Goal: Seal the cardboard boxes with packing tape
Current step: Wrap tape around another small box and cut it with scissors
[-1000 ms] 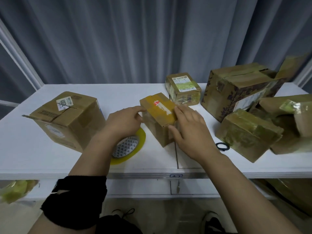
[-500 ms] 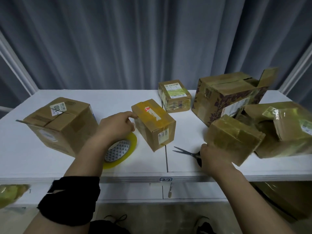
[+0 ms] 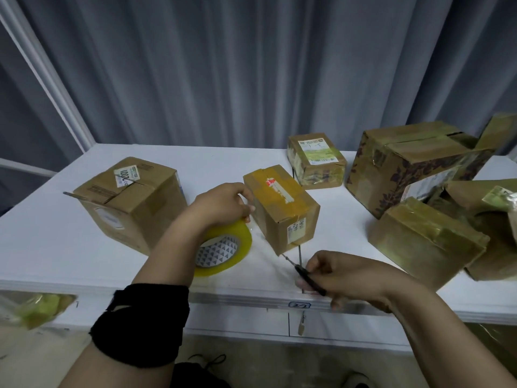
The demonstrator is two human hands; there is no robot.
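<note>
A small cardboard box (image 3: pixel 282 211) with yellow tape over its top stands mid-table. My left hand (image 3: pixel 221 205) presses against its left side, fingers curled, just above a yellowish tape roll (image 3: pixel 223 252) lying tilted on the table. A clear strip of tape seems to run from the roll to the box's lower left face. My right hand (image 3: pixel 344 275) grips black-handled scissors (image 3: pixel 300 271), whose blades point at the box's near bottom corner.
A larger brown box (image 3: pixel 131 200) stands at the left. A small labelled box (image 3: pixel 316 161) sits behind. At the right are a patterned box (image 3: pixel 414 166) with an open flap, a tape-wrapped box (image 3: pixel 425 242) and more wrapped parcels (image 3: pixel 495 219). The white table's (image 3: pixel 70 256) front edge is near.
My right hand left the box top, picked up the scissors at the right and brought them to the box's near corner. My left hand stayed at the box's left side.
</note>
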